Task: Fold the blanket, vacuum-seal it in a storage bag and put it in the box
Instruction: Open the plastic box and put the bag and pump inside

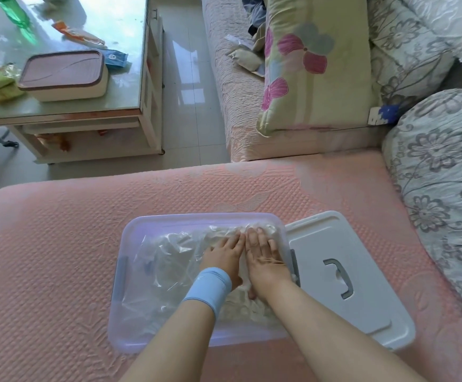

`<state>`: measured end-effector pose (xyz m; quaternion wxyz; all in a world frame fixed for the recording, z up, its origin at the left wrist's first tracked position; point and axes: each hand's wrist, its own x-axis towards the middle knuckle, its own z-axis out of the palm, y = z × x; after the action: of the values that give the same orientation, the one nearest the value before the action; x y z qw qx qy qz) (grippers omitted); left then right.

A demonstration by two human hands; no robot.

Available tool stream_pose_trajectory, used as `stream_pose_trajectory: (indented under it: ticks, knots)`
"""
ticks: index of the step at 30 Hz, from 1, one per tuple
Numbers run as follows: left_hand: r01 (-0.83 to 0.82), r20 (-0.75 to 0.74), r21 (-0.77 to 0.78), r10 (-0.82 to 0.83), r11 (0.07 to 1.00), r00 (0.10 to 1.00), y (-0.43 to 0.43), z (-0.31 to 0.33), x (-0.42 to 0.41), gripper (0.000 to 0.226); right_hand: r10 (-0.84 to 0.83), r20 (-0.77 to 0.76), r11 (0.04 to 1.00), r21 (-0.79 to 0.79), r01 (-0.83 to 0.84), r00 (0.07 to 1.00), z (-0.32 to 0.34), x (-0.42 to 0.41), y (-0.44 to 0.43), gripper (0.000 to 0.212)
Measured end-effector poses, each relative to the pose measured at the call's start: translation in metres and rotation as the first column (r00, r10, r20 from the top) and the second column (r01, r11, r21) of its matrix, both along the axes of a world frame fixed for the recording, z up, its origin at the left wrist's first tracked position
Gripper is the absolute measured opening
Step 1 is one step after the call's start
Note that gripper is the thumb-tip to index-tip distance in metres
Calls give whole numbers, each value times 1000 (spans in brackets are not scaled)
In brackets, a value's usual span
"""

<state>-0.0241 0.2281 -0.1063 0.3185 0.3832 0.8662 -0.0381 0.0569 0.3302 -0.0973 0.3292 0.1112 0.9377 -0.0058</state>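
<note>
A translucent lilac storage box (130, 238) sits on the pink quilted cover in front of me. Inside it lies a clear storage bag (166, 260) holding the white blanket (240, 307), crumpled and flattened. My left hand (224, 257), with a light blue wristband, and my right hand (265, 257) press flat on the bag side by side at the box's right half, fingers straight and pointing away from me.
The box's white lid (342, 274) with a grey handle lies just right of the box. Rolled floral bedding (441, 166) is at the right, a flowered cushion (315, 64) behind. A glass-topped table (130, 78) with a pink-lidded container (64, 75) stands at the far left.
</note>
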Motion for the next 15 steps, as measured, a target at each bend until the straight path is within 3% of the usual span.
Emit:
stream_pose_trajectory:
  ticks: [7, 11, 13, 15]
  knots:
    - [72, -80, -109, -81, 991, 994, 2, -45, -1, 121, -35, 67, 997, -61, 40, 997, -52, -8, 1, 136]
    - [101, -18, -165, -106, 981, 994, 10, -64, -10, 122, -72, 65, 992, -96, 78, 995, -81, -16, 4, 138]
    - [95, 17, -137, -93, 986, 995, 15, -60, -14, 109, -77, 73, 991, -105, 84, 994, -84, -17, 5, 140]
    - [32, 25, 60, -33, 998, 999, 13, -44, -16, 79, -62, 83, 993, -91, 70, 995, -78, -17, 5, 140]
